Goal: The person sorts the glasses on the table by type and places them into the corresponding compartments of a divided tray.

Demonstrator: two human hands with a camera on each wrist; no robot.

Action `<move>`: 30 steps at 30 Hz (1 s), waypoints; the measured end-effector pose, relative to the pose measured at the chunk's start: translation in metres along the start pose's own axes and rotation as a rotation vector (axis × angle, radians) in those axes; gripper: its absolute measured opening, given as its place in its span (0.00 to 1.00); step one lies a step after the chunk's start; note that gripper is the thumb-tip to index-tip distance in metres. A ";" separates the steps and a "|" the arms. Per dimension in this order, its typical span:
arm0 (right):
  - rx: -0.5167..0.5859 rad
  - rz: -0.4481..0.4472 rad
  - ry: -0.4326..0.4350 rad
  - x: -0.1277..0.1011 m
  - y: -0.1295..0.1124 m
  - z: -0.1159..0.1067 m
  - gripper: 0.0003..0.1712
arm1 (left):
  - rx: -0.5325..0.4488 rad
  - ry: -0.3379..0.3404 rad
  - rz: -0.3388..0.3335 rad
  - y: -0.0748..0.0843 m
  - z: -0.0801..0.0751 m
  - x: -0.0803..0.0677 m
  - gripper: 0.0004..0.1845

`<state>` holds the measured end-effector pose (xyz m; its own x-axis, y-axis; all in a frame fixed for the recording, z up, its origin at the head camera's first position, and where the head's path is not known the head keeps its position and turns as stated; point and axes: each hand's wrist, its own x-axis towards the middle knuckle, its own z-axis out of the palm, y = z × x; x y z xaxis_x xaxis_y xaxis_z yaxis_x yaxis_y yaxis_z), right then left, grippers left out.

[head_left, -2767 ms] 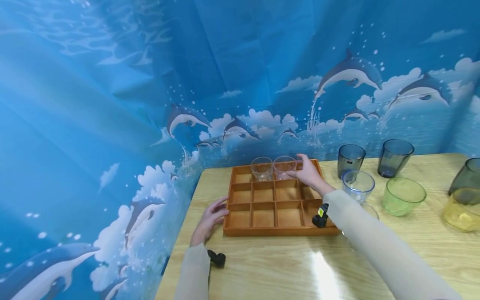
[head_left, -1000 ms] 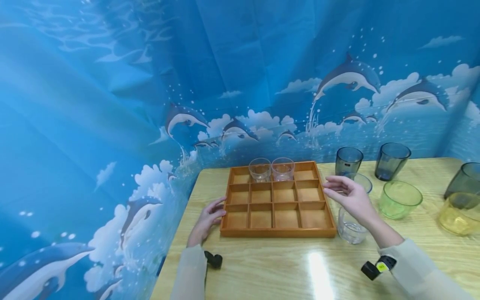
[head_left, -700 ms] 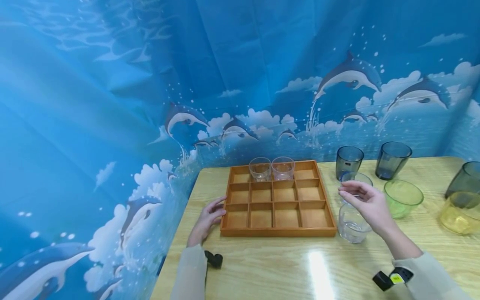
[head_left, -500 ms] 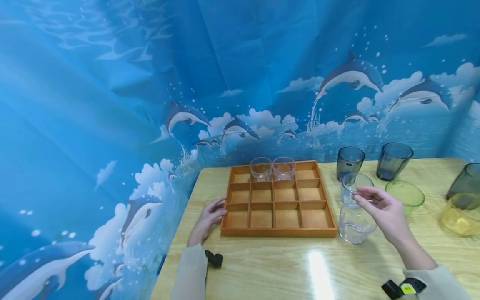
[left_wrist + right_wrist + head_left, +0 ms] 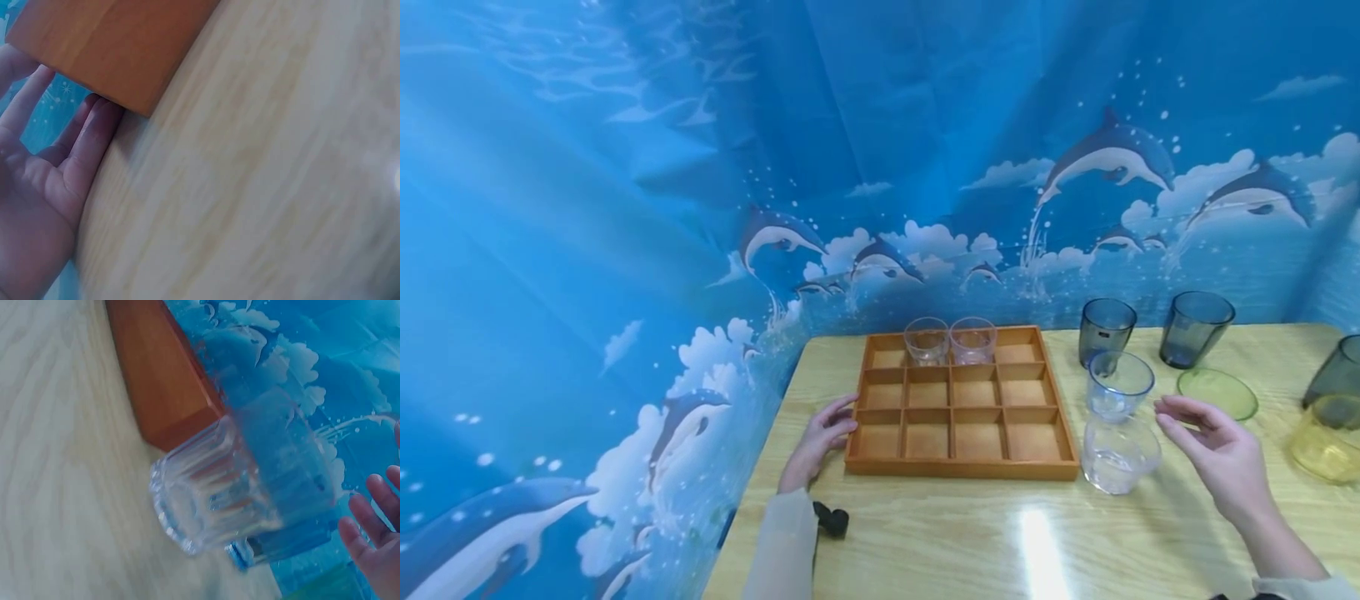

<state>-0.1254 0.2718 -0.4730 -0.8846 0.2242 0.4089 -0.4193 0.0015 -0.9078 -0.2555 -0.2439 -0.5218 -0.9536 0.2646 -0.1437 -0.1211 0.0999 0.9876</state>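
right hand beside the clear tumbler, left hand at the tray corner

we see the right hand (image 5: 1221, 454) hovering over the wooden table (image 5: 970, 533) with its fingers (image 5: 369, 515) spread apart and loosely extended, holding nothing. just to its left stands a clear ribbed tumbler (image 5: 1118, 454), upright on the table and close against the near right corner of the wooden divider tray (image 5: 962, 468); hand and tumbler are apart, with a small gap between them (the right wrist view shows the same gap). directly behind that tumbler stands a clear blue-tinted cup (image 5: 1118, 385), also upright, just beside the tray's right wall.

the left hand (image 5: 820, 437) lies flat on the table at the tray's near left corner, its fingers (image 5: 94, 134) straight and close together, their tips touching the tray's side wall.

the tray is split into a grid of compartments. two small clear glasses (image 5: 950, 340) stand side by side in the far row, in the second and third compartments from the left.

further right on the table we see two dark grey cups (image 5: 1150, 329) near the dolphin backdrop (image 5: 880, 167), a green cup (image 5: 1217, 392) partly hidden behind the right hand, and at the right edge a yellow cup (image 5: 1326, 437) with another dark cup (image 5: 1337, 371) behind it.
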 end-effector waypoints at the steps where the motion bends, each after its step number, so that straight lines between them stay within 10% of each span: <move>1: -0.044 0.007 -0.006 -0.001 0.001 -0.002 0.20 | 0.000 -0.010 0.001 0.002 0.001 -0.002 0.27; 6: -0.269 0.023 -0.051 -0.010 0.007 -0.007 0.23 | 0.014 -0.030 0.000 0.007 0.002 -0.005 0.28; 18: -0.110 0.045 -0.200 -0.027 0.029 -0.011 0.40 | 0.018 -0.017 0.017 0.005 0.001 -0.005 0.28; 30: -0.388 0.097 -0.260 -0.038 0.040 -0.006 0.49 | 0.029 0.047 0.012 -0.018 -0.002 0.010 0.26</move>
<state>-0.1075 0.2689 -0.5253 -0.9585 -0.0096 0.2850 -0.2685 0.3677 -0.8903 -0.2637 -0.2451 -0.5407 -0.9670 0.2203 -0.1277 -0.1018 0.1251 0.9869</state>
